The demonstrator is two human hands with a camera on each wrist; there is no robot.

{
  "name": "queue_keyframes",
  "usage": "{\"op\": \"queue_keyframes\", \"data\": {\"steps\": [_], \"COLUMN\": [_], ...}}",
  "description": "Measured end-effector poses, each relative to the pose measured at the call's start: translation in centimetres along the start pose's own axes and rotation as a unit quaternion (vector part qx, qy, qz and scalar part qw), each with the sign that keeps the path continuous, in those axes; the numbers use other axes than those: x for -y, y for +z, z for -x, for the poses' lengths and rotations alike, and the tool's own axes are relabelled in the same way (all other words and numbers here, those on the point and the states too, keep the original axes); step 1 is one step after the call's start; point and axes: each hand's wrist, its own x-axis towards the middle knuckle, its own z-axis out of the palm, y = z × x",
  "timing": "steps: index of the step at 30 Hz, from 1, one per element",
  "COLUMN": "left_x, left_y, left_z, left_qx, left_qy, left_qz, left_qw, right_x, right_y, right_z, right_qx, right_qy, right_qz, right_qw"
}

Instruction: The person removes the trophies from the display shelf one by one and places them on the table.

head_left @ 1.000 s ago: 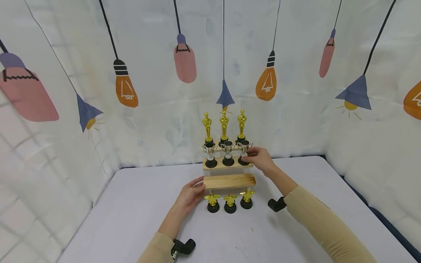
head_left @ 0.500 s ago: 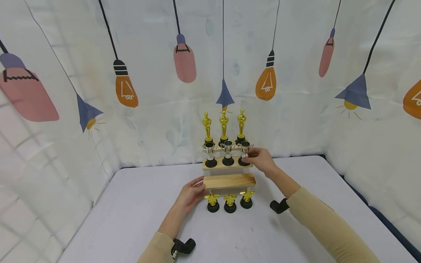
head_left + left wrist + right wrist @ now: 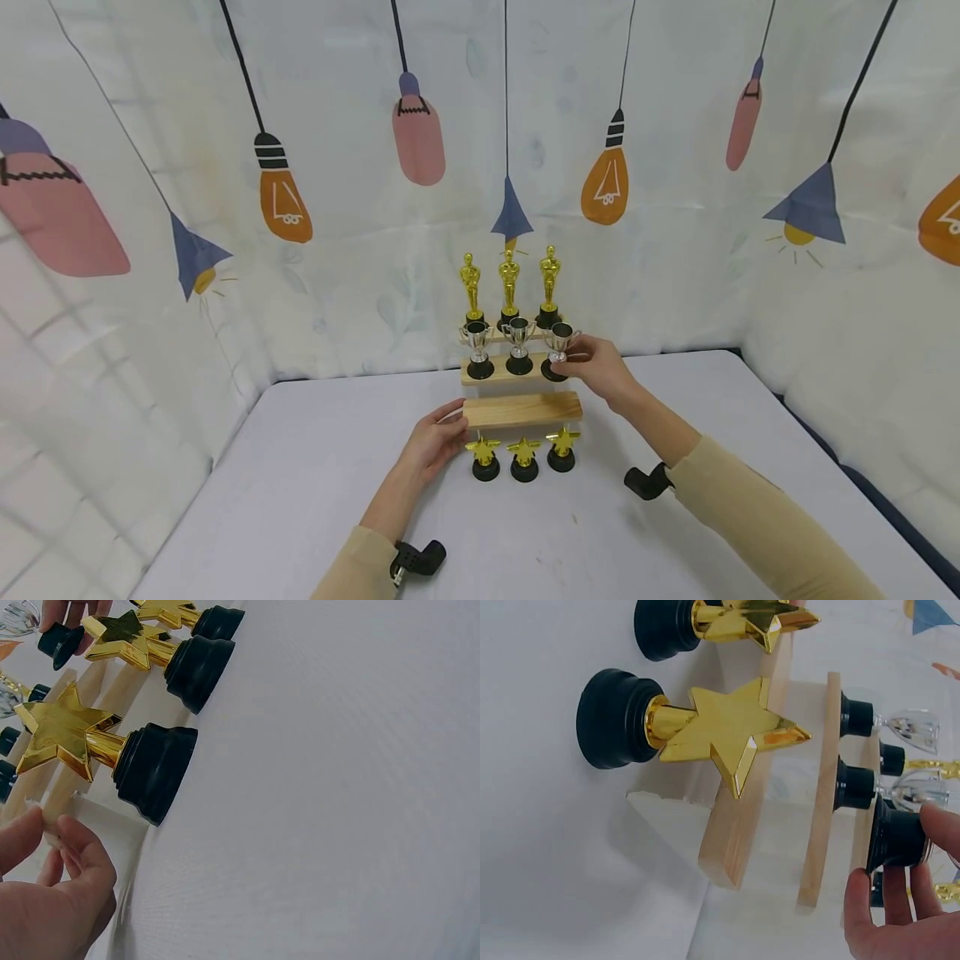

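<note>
My right hand (image 3: 596,367) grips a small silver cup trophy (image 3: 560,337) by its black base at the right end of the middle shelf (image 3: 495,377). In the right wrist view this cup's base (image 3: 897,837) is tilted and stands out from the shelf, thumb above and fingers below. Two more silver cups, the left one (image 3: 477,340) and the middle one (image 3: 518,337), stand upright beside it. My left hand (image 3: 435,437) pinches the left end of the bare lowest wooden shelf (image 3: 522,410) between thumb and fingers.
Three gold star trophies, the middle one (image 3: 524,456) among them, stand on the white table (image 3: 300,483) before the stand. Behind the cups, three gold figure statuettes, including a central one (image 3: 509,287), line the top shelf. A lamp-patterned cloth (image 3: 360,292) hangs behind.
The right-hand cup has tipped a little and come slightly away from its neighbour. My right forearm has swung a little outward; the left hand keeps its place on the lowest shelf.
</note>
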Motion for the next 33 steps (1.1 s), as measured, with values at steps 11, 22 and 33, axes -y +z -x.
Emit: {"op": "queue_keyframes", "data": {"steps": [11, 22, 33], "left_x": [0.0, 0.0, -0.2], "left_y": [-0.1, -0.1, -0.1], "left_z": [0.1, -0.3, -0.2], "left_qx": [0.001, 0.003, -0.006], "left_qy": [-0.001, -0.008, -0.016], "left_qz": [-0.004, -0.004, -0.006], "left_qw": [1.0000, 1.0000, 0.9998], "right_x": [0.5, 0.6, 0.7], "right_y": [0.3, 1.0, 2.1], "right_z": [1.8, 4.4, 7.3], "right_qx": [0.006, 0.028, 0.071], "right_qy": [0.006, -0.002, -0.002], "right_qz": [-0.006, -0.009, -0.034], "right_qw": [0.9999, 0.9996, 0.9969]}}
